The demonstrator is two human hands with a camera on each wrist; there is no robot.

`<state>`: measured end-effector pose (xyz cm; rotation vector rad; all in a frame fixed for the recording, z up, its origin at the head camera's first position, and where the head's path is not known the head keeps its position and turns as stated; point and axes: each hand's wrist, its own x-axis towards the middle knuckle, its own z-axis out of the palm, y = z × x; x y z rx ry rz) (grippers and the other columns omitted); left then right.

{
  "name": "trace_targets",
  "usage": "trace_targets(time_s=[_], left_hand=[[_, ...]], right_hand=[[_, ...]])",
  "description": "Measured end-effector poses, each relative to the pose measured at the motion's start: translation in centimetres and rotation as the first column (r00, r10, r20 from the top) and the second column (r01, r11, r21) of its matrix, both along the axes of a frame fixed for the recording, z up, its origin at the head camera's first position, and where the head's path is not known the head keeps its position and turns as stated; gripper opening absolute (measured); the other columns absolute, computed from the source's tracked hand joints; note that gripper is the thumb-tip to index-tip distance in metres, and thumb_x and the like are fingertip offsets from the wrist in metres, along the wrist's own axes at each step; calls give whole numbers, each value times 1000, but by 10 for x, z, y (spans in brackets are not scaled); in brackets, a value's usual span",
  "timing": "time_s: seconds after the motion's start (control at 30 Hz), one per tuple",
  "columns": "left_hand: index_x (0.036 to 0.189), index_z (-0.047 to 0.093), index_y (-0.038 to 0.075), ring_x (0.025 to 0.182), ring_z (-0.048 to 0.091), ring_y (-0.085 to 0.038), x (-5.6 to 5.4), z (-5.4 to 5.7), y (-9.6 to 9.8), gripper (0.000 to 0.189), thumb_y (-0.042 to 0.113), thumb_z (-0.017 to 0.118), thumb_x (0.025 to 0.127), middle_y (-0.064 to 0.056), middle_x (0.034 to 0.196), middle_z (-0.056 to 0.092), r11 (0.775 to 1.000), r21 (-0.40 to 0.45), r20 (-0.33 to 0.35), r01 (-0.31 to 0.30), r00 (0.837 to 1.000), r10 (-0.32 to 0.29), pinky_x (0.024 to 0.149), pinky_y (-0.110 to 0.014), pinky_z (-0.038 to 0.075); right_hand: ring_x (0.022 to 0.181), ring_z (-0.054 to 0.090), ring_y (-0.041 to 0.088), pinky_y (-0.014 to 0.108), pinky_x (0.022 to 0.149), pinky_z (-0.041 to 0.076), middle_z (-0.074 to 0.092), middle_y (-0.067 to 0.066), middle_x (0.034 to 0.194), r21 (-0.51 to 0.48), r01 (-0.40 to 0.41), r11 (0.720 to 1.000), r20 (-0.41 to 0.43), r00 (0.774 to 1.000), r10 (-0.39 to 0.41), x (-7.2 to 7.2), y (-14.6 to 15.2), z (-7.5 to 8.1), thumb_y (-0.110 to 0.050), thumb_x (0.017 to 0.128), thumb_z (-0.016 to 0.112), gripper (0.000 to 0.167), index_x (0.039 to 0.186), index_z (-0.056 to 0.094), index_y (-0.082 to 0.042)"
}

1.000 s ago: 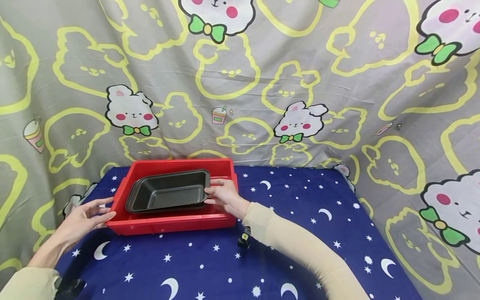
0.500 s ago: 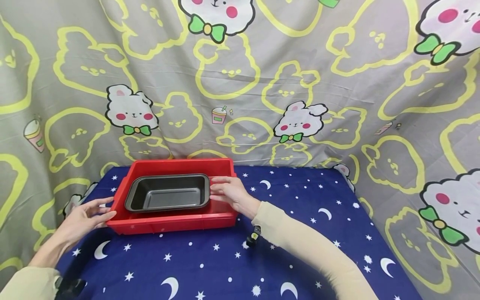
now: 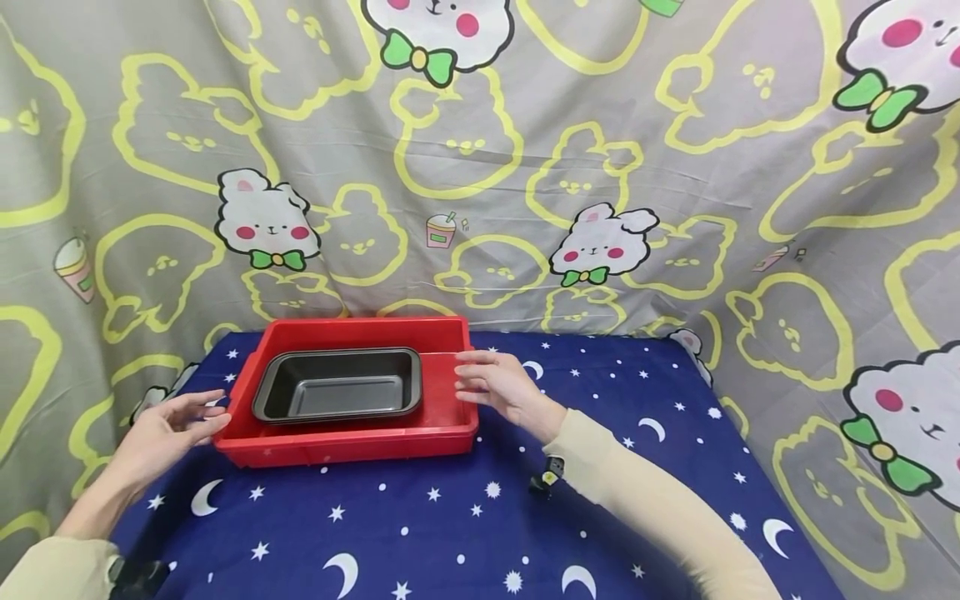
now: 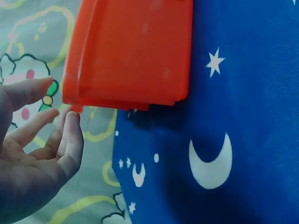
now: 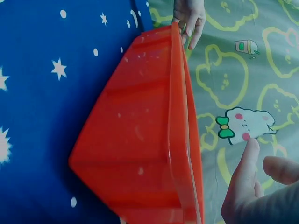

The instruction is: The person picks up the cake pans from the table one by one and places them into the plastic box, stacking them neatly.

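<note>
A dark grey loaf tin [image 3: 337, 385] lies inside a red plastic bin [image 3: 360, 446], toward the bin's left side. The tin's rim looks layered, but whether several are stacked cannot be told. My left hand [image 3: 161, 437] is at the bin's left end, thumb apart from the fingers. In the left wrist view, its fingertips [image 4: 72, 113] are right by the bin's rim corner; contact is unclear. My right hand [image 3: 510, 390] hovers at the bin's right end, fingers extended toward it, holding nothing. The right wrist view has the bin's long outer side [image 5: 140, 126] hiding the tin.
A dark blue cloth [image 3: 420, 525] with white stars and moons covers the table. Behind and at both sides hangs a grey curtain [image 3: 480, 275] with cartoon rabbits. The bin stands near the table's back edge.
The right hand has let go of the loaf tin's right end and drawn back to the right. The tin has gone from tilted to level in the bin. The left hand has shifted slightly.
</note>
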<state>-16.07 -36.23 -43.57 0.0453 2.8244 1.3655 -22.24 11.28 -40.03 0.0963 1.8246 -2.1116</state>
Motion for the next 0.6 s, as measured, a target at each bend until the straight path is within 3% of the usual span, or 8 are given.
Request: trace_targets(time_s=[0.07,0.17,0.33,0.37,0.53,0.6], left_hand=[[149,49,-9,83,64,12,2,4,3,64,28,72,101,39,95,58,999,-30,-23,-11,1000,10,70,-16,58],[147,54,-5,81,61,11,4,10,11,60,29,73,101,35,95,62,997,-73,-65,-31,998,26,68,-16,55],[142,62,-1,81,59,11,5,21,29,52,26,75,99,29,99,65,994,-108,-158,-31,987,14,65,-18,54],[141,63,-1,82,60,11,5,23,34,51,24,75,99,26,101,68,994,-108,-173,-25,985,6,65,-17,54],[140,64,3,83,58,12,6,30,58,48,22,76,98,-16,116,75,990,-138,-216,-3,976,-28,67,-16,52],[141,63,3,84,56,14,7,32,69,49,21,76,98,-22,119,74,989,-149,-230,9,972,-43,68,-15,51]], right_hand=[[86,76,18,39,87,66,73,16,119,13,-9,1000,-9,1000,9,2,9,0,0,98,65,49,146,57,5],[87,76,18,39,86,66,75,19,121,43,-12,999,-30,999,14,5,24,-1,-3,99,66,49,146,56,5],[83,75,17,36,81,67,77,3,105,101,5,995,-66,998,1,11,51,-2,-6,99,68,44,142,60,4],[85,75,17,35,81,67,76,2,105,116,7,993,-70,998,1,12,56,-1,-7,99,68,43,141,62,3],[90,75,18,37,85,66,74,2,111,188,-13,982,-104,994,33,22,84,1,-12,101,68,41,139,63,1],[91,75,17,39,88,66,73,1,111,212,-17,977,-134,990,46,26,93,1,-13,101,69,40,139,63,2]])
